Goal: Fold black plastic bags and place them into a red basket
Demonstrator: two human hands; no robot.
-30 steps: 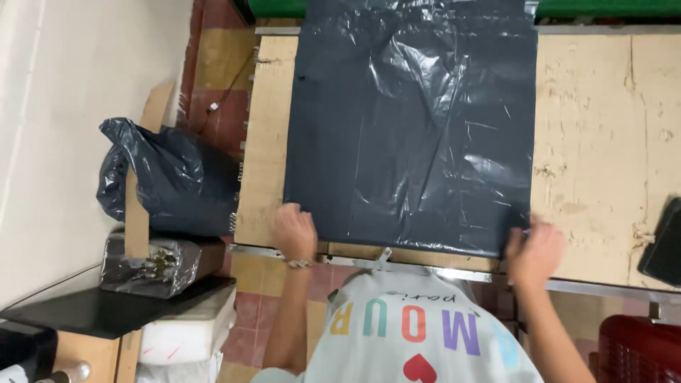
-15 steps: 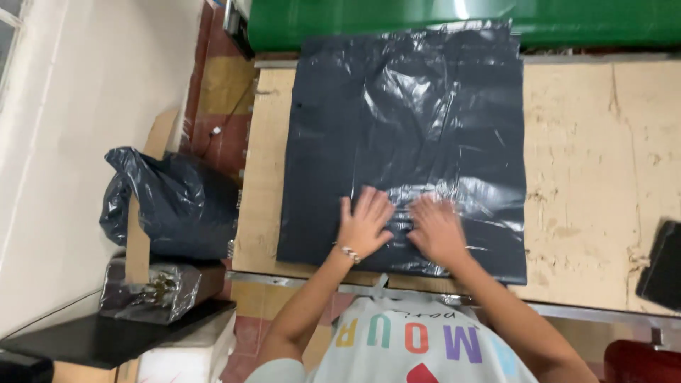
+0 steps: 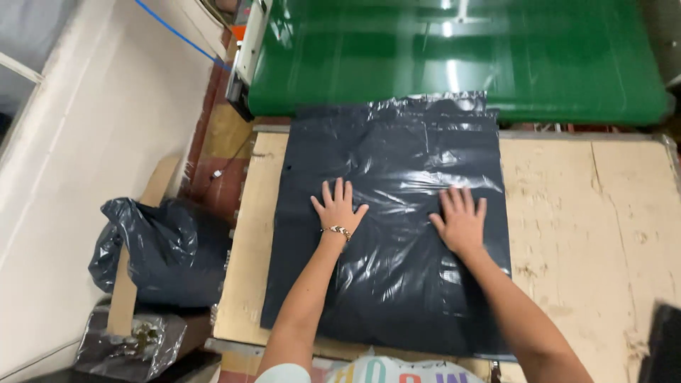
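Left hand (image 3: 338, 211) and right hand (image 3: 460, 221) flat, fingers spread, gripping nothing, on dark grey plastic mailer bag (image 3: 397, 284), wooden table (image 3: 589, 213), green conveyor (image 3: 454, 57) beyond

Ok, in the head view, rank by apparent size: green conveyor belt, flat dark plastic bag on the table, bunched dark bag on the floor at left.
1. Green conveyor belt and flat dark plastic bag: look alike in size, and the belt is cut off, so no ranking.
2. Bunched dark bag: clearly smallest.

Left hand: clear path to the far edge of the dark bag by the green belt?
Probably yes. The left hand lies flat on the dark bag, fingers spread toward the green belt. Only smooth bag lies between it and the far edge, and the right hand is off to the side.
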